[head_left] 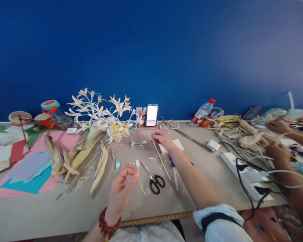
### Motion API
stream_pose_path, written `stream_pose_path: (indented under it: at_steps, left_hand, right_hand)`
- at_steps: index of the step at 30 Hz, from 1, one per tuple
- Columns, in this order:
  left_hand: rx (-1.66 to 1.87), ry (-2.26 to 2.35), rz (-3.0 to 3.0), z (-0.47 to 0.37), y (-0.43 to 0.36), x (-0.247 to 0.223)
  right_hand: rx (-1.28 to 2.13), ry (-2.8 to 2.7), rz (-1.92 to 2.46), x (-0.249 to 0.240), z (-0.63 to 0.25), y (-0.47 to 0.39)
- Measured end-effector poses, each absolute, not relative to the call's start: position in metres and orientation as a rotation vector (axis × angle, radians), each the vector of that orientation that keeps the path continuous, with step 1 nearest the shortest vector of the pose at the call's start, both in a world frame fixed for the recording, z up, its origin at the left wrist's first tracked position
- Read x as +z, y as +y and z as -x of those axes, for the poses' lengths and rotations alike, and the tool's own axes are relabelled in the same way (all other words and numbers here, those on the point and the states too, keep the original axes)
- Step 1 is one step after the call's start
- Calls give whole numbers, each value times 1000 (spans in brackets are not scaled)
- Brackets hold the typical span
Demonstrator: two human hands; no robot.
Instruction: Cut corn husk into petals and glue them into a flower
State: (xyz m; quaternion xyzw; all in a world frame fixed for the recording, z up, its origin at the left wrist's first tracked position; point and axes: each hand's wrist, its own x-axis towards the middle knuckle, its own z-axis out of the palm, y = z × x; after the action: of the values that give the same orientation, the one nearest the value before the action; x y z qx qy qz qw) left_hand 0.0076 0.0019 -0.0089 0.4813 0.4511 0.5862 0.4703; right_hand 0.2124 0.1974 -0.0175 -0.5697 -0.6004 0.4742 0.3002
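My left hand [123, 185], with a red bead bracelet at the wrist, pinches a small pale bud-like piece [137, 163] upright between thumb and finger. A thin pale strip [142, 188] lies below it. Further forward, my right hand [163, 139] is closed at the fingertips over the upper end of a thin stick [161, 161]; what it pinches, if anything, I cannot make out. Black-handled scissors [155, 181] lie between my hands. Beyond them stands a bunch of pale flowers [101, 112] that look made of corn husk. Small loose flower pieces [138, 143] lie nearby.
Corn husks [99, 168] and coloured paper [30, 171] lie left. A lit phone [152, 116] stands by the wall. On the right are a bottle [202, 112], metal rods [192, 138], a power strip [244, 174] with cables, more husks [255, 134] and another person's hands [279, 155].
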Motion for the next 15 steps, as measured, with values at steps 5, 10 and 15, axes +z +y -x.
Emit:
stream_pose_path:
  at_steps: [5,10,15]
  left_hand:
    - [1411,1056,-1138,-14,2,-3]
    - [1388,1037,-1112,-17,1,3]
    - [1378,1022,-1109,-19,1,2]
  right_hand:
    - [1517,-1430,1277,9,-216,140]
    - [1422,-1568,1086,27,-210,90]
    - [872,-1989,911,53,-209,50]
